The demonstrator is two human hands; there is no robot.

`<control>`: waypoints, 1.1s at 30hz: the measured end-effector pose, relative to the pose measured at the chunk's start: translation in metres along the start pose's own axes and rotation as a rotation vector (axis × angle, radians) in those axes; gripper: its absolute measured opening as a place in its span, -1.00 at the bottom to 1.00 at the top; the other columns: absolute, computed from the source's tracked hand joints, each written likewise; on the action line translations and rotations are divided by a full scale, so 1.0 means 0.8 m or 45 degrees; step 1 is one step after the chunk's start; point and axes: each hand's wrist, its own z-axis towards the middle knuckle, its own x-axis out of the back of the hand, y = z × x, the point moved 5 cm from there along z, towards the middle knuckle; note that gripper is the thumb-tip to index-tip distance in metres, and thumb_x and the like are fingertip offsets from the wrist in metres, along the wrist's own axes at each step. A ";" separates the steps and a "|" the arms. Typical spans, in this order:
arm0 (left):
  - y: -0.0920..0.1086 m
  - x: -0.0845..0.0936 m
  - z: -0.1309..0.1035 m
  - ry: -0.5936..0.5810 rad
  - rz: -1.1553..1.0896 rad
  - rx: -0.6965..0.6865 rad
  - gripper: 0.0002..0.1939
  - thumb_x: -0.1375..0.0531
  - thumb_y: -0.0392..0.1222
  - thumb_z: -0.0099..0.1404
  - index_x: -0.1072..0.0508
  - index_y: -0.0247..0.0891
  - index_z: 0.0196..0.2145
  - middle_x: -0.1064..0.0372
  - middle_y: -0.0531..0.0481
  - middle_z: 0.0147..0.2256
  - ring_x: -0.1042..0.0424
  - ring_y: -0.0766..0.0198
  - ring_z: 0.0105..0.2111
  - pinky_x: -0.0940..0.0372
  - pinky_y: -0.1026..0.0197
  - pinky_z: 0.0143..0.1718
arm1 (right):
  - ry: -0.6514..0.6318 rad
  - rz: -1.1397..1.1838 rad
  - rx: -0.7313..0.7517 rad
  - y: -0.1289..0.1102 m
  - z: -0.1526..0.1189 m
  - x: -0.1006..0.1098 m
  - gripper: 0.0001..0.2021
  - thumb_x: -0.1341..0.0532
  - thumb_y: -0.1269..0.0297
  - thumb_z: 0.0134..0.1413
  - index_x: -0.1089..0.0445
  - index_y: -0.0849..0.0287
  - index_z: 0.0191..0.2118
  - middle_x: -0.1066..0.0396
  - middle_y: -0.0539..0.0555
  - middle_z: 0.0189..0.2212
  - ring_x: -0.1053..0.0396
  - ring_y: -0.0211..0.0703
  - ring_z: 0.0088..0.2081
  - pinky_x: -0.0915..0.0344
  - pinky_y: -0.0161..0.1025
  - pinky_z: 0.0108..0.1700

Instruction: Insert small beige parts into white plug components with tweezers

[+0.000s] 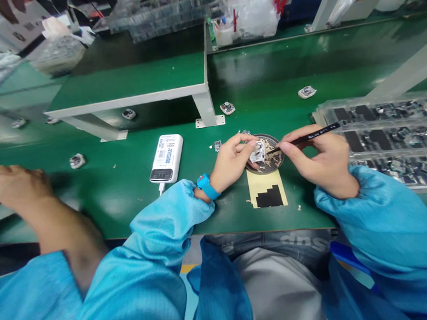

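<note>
Between thumb and fingers, my left hand (233, 159) grips a small white plastic housing (258, 151) with parts inside. My right hand (320, 156) pinches black tweezers (308, 137), their tip close to the housing's right side; whether it touches I cannot tell. Under both lies a round dark dish (277, 162) scattered with small tan pieces. A yellow sheet (253, 181) with stepped black stickers (270, 197) sticks out from beneath the dish toward me. Just beyond my left fingers rests a small electronic part (217, 145).
A white power bank (167, 158) with a cable lies to the left. Clear trays (387, 156) of parts stand at right. White housings (227, 108) dot the green bench behind, below a raised shelf (140, 82). A co-worker's hand (17, 184) is at far left.
</note>
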 end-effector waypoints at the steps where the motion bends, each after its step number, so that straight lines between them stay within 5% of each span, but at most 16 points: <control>1: 0.000 0.000 0.000 0.001 -0.007 -0.008 -0.70 -0.28 0.01 0.38 -0.45 -0.27 -0.11 -0.51 0.02 -0.45 -0.48 0.31 -0.59 -0.34 0.32 -0.58 | 0.002 0.001 -0.004 0.000 0.000 0.000 -0.91 -0.38 0.23 0.15 -0.54 0.02 -0.22 -0.61 0.06 -0.28 -0.54 -0.07 -0.35 -0.51 -0.09 -0.31; 13: 0.002 -0.001 -0.003 0.002 0.025 -0.024 -0.64 -0.30 0.08 0.35 -0.45 -0.26 -0.10 -0.53 0.01 -0.42 -0.48 0.33 -0.58 -0.34 0.32 -0.57 | -0.029 0.005 -0.061 0.002 0.000 -0.005 -0.89 -0.37 0.16 0.17 -0.54 0.05 -0.24 -0.60 0.06 -0.28 -0.52 -0.11 -0.37 -0.48 -0.14 -0.34; 23: 0.011 0.004 0.000 0.018 -0.053 -0.042 -0.57 -0.38 0.10 0.26 -0.50 -0.33 -0.14 -0.52 0.00 -0.44 -0.43 0.38 -0.61 -0.29 0.36 -0.62 | -0.250 0.636 -0.379 0.017 0.006 -0.014 -0.85 -0.34 0.16 0.22 -0.41 0.09 -0.26 -0.57 0.09 -0.23 -0.53 -0.11 -0.22 -0.45 -0.21 -0.30; 27: 0.010 0.005 0.001 0.023 -0.050 -0.043 -0.57 -0.37 0.09 0.26 -0.50 -0.35 -0.14 -0.50 -0.01 -0.46 -0.44 0.37 -0.60 -0.21 0.38 -0.65 | -0.272 0.656 -0.379 0.014 0.007 -0.012 -0.81 -0.35 0.12 0.21 -0.42 0.10 -0.25 -0.55 0.09 -0.26 -0.49 -0.13 -0.25 -0.40 -0.21 -0.29; 33: 0.006 0.011 0.004 -0.049 -0.115 0.006 -0.69 -0.31 -0.13 0.24 -0.40 -0.31 -0.11 -0.49 -0.01 -0.41 -0.55 0.26 -0.52 -0.13 0.39 -0.64 | -0.276 0.847 -0.321 0.007 0.003 -0.008 -0.58 -0.09 0.05 0.42 -0.35 0.13 -0.46 -0.49 0.08 -0.44 -0.42 -0.17 -0.40 -0.35 -0.16 -0.28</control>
